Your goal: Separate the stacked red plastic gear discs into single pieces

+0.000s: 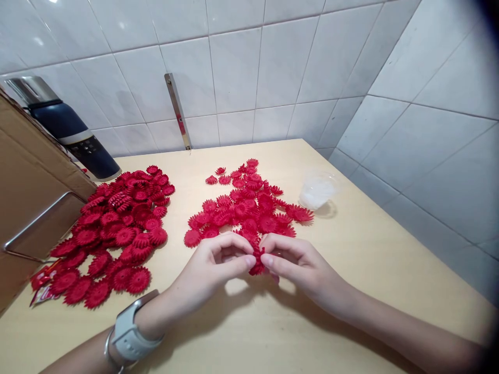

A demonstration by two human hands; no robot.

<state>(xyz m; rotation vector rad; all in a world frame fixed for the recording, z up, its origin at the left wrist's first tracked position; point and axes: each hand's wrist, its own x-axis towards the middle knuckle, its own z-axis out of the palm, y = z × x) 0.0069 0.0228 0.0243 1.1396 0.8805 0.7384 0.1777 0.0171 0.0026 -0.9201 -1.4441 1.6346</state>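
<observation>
Pinching flwr (257,263): L grip (220,261), R grip (304,264)

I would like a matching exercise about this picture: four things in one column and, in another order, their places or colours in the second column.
1. Watch
2. Bottle
3. Metal strip
4. Clear cup

A. Upright against the tiled wall
B. On the table, to the right of the red flowers
C. Around the left wrist
D. Dark blue, with a silver cap

Right pairs: 1-C, 2-D, 3-A, 4-B
</observation>
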